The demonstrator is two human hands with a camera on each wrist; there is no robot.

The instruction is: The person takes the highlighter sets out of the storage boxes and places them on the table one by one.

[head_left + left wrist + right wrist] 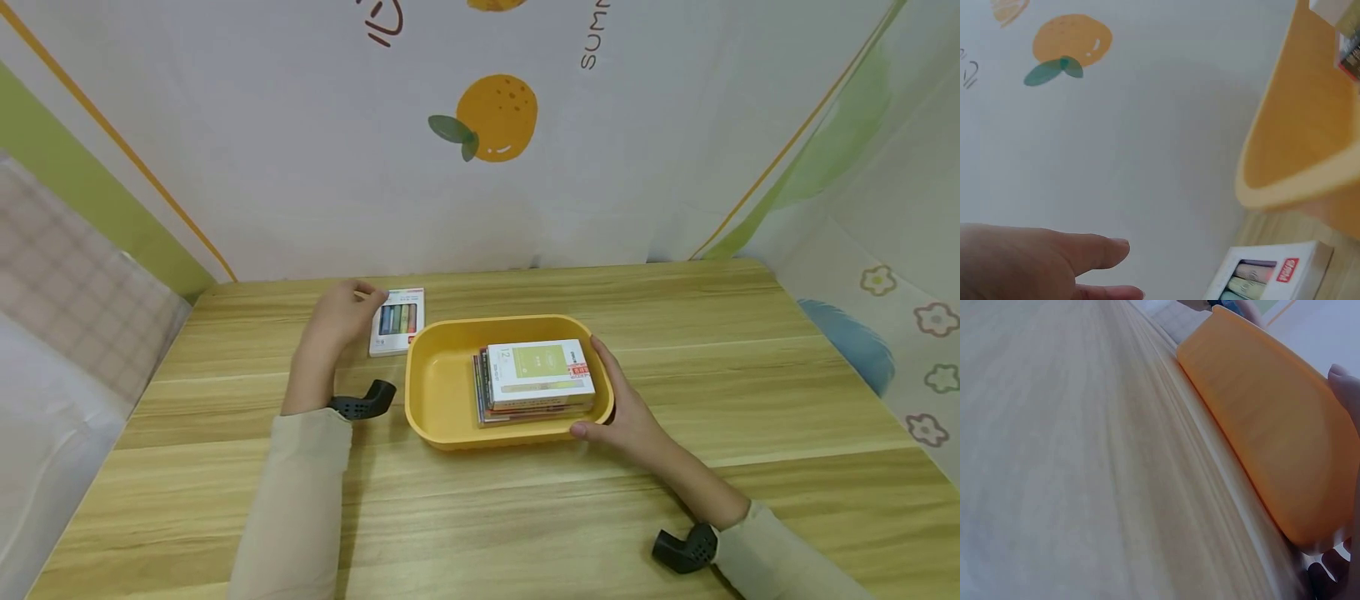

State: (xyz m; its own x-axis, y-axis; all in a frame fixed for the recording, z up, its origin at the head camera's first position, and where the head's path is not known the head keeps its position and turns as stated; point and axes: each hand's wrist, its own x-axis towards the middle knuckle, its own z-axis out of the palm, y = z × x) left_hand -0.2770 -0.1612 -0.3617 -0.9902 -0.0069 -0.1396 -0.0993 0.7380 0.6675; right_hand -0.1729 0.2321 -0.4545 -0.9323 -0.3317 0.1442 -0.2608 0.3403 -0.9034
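Note:
A yellow plastic basket (442, 400) stands mid-table. My right hand (630, 425) grips its right end, the thumb over the near rim; in the right wrist view, fingertips (1329, 575) curl at the basket's lower edge. Inside, toward the right, lies a stack of flat boxes, topped by a white box (536, 371) with a green panel. Left of the basket lies another white box (397, 325), its window showing coloured sticks. My left hand (341, 317) hovers at that box's upper left corner, thumb and forefinger extended, holding nothing visible. Whether a fingertip touches the box is unclear.
The wood-grain table (480, 517) ends at the back against a white cloth (300, 167) printed with oranges. A checked cloth (60, 250) hangs at the left, a flowered one (900, 317) at the right. Each wrist carries a black camera mount (363, 402).

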